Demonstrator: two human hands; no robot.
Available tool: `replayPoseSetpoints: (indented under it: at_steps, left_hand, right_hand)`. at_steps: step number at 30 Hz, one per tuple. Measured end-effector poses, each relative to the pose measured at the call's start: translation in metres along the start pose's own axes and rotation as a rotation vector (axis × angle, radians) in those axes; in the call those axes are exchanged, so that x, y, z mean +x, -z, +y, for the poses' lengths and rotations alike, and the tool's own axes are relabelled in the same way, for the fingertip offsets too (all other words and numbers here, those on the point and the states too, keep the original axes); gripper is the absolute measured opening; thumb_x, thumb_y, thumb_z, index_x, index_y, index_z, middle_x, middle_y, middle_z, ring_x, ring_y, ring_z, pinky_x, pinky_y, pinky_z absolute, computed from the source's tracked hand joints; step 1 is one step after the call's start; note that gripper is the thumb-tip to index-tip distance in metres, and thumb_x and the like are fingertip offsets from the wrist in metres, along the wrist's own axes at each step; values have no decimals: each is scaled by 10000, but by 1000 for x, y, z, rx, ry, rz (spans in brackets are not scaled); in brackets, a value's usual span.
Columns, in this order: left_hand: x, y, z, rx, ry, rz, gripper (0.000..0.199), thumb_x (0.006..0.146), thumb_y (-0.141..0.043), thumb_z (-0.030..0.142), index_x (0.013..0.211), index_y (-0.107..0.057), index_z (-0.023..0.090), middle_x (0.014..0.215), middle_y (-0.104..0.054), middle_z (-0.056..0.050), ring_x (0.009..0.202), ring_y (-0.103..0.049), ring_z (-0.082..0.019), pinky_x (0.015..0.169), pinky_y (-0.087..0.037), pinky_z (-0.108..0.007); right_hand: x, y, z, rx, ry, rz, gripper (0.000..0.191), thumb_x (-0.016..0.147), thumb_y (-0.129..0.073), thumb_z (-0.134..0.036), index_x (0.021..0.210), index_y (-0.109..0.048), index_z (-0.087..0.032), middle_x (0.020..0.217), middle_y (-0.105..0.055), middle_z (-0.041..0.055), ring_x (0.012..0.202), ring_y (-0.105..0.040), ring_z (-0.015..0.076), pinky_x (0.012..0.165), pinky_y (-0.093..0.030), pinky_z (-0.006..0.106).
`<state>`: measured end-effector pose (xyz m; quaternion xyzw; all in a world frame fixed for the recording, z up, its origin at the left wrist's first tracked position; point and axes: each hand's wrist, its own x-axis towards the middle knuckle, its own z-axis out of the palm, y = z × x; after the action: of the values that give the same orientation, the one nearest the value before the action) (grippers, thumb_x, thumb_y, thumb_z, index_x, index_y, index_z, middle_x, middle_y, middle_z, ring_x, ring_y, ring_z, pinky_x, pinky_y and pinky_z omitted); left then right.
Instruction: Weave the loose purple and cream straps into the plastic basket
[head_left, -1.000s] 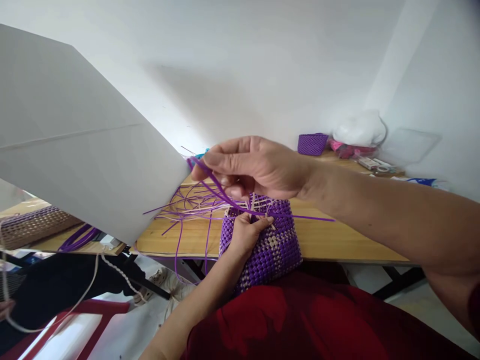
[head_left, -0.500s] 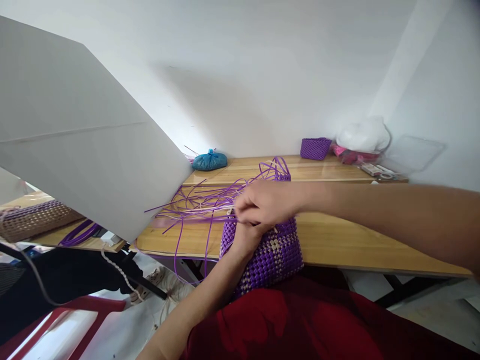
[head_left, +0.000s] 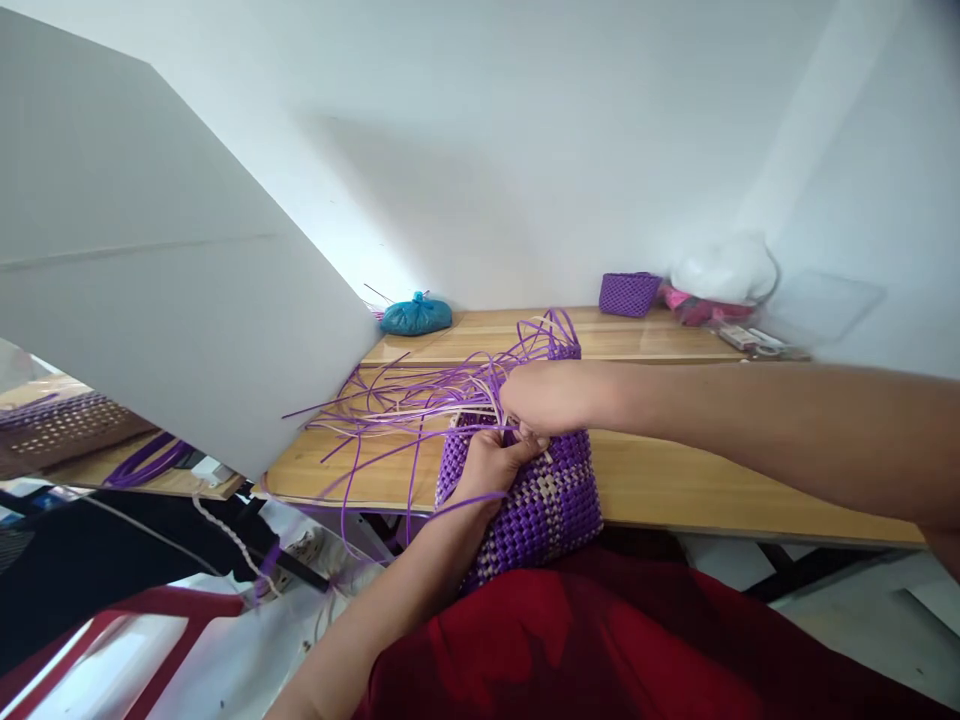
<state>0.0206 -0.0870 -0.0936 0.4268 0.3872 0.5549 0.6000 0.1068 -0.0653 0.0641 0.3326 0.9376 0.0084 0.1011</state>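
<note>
A purple basket [head_left: 544, 510] woven from plastic strips, with a pale check pattern, leans at the table's front edge against my lap. My left hand [head_left: 495, 465] is closed on its upper rim, thumb pointing right. Just above, my right hand [head_left: 536, 398] pinches a strip at the rim, its fingertips close to the left thumb and partly hidden. Long loose purple and pale strips [head_left: 420, 395] fan from the basket across the table to the left. One purple strip [head_left: 472, 498] passes over my left wrist.
Along the back of the wooden table [head_left: 675, 480] lie a blue tied bag [head_left: 416, 315], a small purple basket [head_left: 628, 294] and a white bag [head_left: 724, 270]. A grey panel [head_left: 187, 260] rises at left. Beyond it are a brown woven basket [head_left: 71, 440] and a red chair [head_left: 180, 605].
My right hand has shifted slightly and turned its fingers down to the rim. The left thumb now shows. A purple strip has swung down over my left wrist.
</note>
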Motion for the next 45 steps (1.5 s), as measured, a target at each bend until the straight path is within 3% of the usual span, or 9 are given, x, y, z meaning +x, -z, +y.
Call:
replayPoseSetpoints:
  at_steps: [3,6,11,16,22,26,33,41,45]
  left_hand:
    - [0,2,2,36,21,-6,356,534,-890,316,790,-747,115,781,-726,-64,706,-624,-169,745,-463,-310]
    - [0,3,4,57,-29,5,361,540,-888,266,842,-752,121,875,-748,-78,795,-655,-196,826,-476,-335]
    - [-6,-2,8,12,-63,23,516,495,-892,167,986,-731,149,991,-749,-72,917,-667,-229,890,-480,-355]
    - [-10,1,6,-74,11,51,417,511,-871,153,905,-736,128,911,-755,-76,869,-679,-230,896,-481,-358]
    - [-4,6,1,-92,28,64,312,607,-814,192,903,-744,122,950,-756,-88,930,-678,-243,925,-463,-356]
    - [-3,4,1,-126,30,82,342,601,-832,202,928,-744,150,924,-758,-63,910,-683,-235,940,-458,-365]
    - [-9,5,3,-152,122,-50,294,649,-831,280,895,-753,140,908,-755,-81,897,-686,-236,933,-462,-362]
    - [-10,6,4,-106,198,-37,233,595,-843,203,796,-749,132,803,-744,-64,758,-671,-183,871,-475,-329]
    - [-12,6,3,-96,155,-48,202,609,-829,208,778,-742,137,809,-739,-62,753,-661,-179,832,-478,-313]
  right_hand:
    - [-1,-23,15,-42,65,-25,123,684,-629,-71,723,-743,-94,630,-661,47,542,-482,112,537,-316,261]
    - [-1,-24,15,-82,161,3,190,729,-596,-87,816,-762,-113,688,-692,53,536,-453,104,539,-268,274]
    - [10,-29,9,-107,286,18,186,769,-593,-118,818,-767,-163,795,-730,56,581,-467,121,540,-236,290]
    - [13,-32,17,-14,312,49,208,745,-618,-145,881,-768,-188,788,-727,30,614,-504,128,548,-261,272]
    - [6,-31,26,228,280,50,147,774,-601,-151,810,-743,-141,650,-650,-8,578,-476,99,563,-295,252]
    - [4,-33,27,256,228,163,147,834,-557,-150,796,-697,-126,716,-651,20,631,-487,106,601,-311,253]
    - [-34,-39,32,235,157,175,157,815,-541,-74,856,-669,-155,817,-675,38,735,-565,148,666,-377,265]
    - [-64,-73,26,101,191,522,177,882,-501,-58,859,-654,-143,891,-653,74,871,-573,188,819,-428,321]
    - [-82,-89,10,110,72,668,160,922,-518,-143,844,-654,-175,836,-638,57,795,-564,179,758,-426,315]
